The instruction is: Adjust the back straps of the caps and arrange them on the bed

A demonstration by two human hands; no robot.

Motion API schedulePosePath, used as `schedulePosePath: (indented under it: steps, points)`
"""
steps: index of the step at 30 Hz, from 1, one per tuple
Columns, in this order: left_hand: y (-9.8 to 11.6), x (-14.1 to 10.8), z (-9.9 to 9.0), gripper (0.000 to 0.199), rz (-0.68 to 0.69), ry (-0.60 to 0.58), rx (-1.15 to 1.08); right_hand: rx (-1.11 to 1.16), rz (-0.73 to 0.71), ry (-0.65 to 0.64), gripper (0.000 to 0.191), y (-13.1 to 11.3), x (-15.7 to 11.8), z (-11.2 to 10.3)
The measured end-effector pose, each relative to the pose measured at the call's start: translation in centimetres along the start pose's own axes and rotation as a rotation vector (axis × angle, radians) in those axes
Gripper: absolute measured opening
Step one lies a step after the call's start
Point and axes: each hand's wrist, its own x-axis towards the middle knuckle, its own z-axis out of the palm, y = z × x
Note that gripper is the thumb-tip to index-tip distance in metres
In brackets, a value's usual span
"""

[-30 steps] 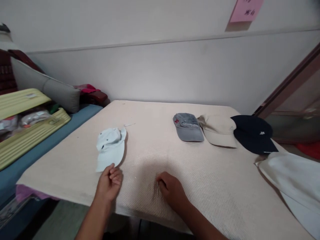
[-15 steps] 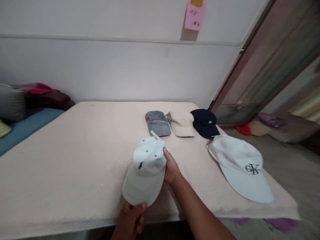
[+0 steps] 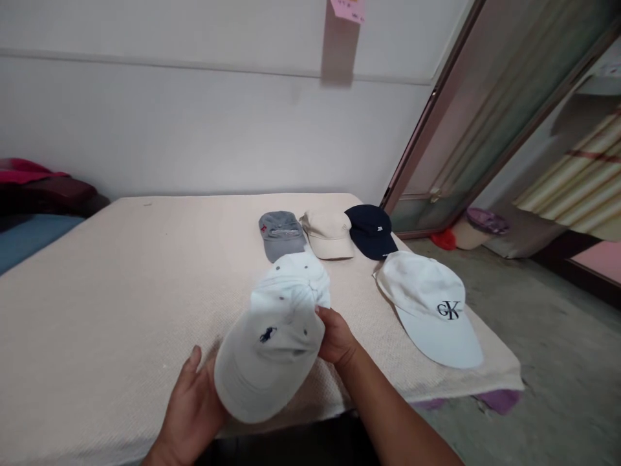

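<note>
A white baseball cap [image 3: 286,330] with a small dark horse-and-rider emblem is tilted above the near part of the table, brim towards me. My right hand [image 3: 334,336] grips the right side of its crown, thumb on top. At the brim's left edge is my left hand [image 3: 194,401], open, palm up, thumb stretched out; its fingertips are partly hidden by the brim. Beyond the held cap lie a grey cap [image 3: 282,236], a beige cap [image 3: 328,234] and a navy cap [image 3: 371,232] in a row. A larger white cap [image 3: 427,307] with black letters rests to the right.
A cream cloth covers the table [image 3: 121,310], which meets a white wall [image 3: 194,129]. A pink note [image 3: 348,9] hangs on the wall. Dark red and pink items [image 3: 43,188] are at the left. On the right are a glass door [image 3: 436,142] and the floor [image 3: 557,362].
My left hand has let go of the brim's front and opened at its left side. The white cap's crown has tilted and shifted. The whole view has swung rightward.
</note>
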Motion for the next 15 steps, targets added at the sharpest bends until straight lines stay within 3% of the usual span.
schedulePosePath:
  steps: [3,7,11,15]
  points:
    - [0.5,0.3,-0.2,0.045,-0.053,-0.132,-0.03,-0.037,0.059,-0.062,0.035,0.2,-1.1,0.1]
    - [0.8,0.2,-0.9,0.037,-0.066,-0.216,0.025,-0.162,0.227,-0.179,0.041,1.7,-1.9,-0.2]
    - [1.1,-0.4,-1.6,0.02,-0.06,-0.242,0.105,-0.261,0.366,-0.277,0.046,2.8,-2.1,-0.3]
    - [1.2,-0.8,-1.6,0.017,0.011,-0.214,0.144,-0.252,0.353,-0.29,0.051,2.5,-2.3,0.0]
